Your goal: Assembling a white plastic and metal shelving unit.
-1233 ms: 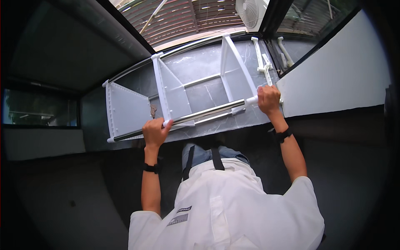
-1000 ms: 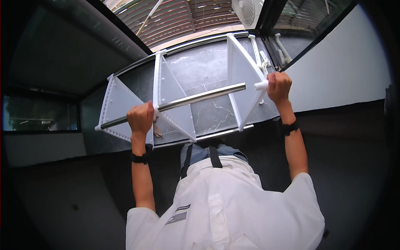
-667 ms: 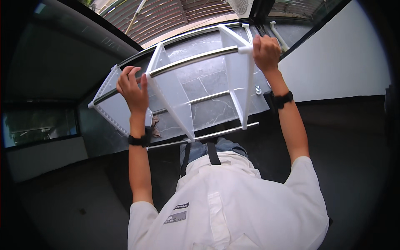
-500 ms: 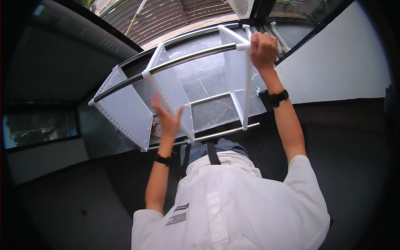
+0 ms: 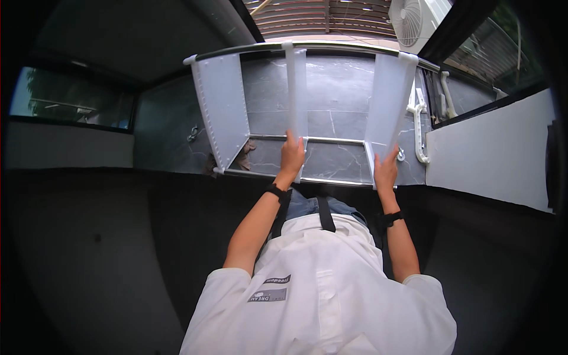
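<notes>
A rack with white shelf panels and shiny metal poles lies on its side before me on a grey marbled surface. My left hand (image 5: 291,157) is closed round the near edge of the middle shelf panel (image 5: 297,94). My right hand (image 5: 386,168) grips the near edge of the right shelf panel (image 5: 387,97), thumb and fingers on either side. The left shelf panel (image 5: 223,106) has a row of small studs along its edge. A long metal pole (image 5: 349,46) joins the panels at the far side, and its right end sticks out past the right panel.
White bracket-like parts (image 5: 420,130) lie right of the rack. A small caster (image 5: 401,155) sits beside my right hand, another caster-like piece (image 5: 193,134) at the left. Brown crumpled cloth (image 5: 245,157) lies by the left panel. A white wall (image 5: 491,154) rises at the right.
The rack has turned and tipped, its panels now standing more upright in view. My right hand has left the far right corner for the near edge; my left hand has closed on the middle panel.
</notes>
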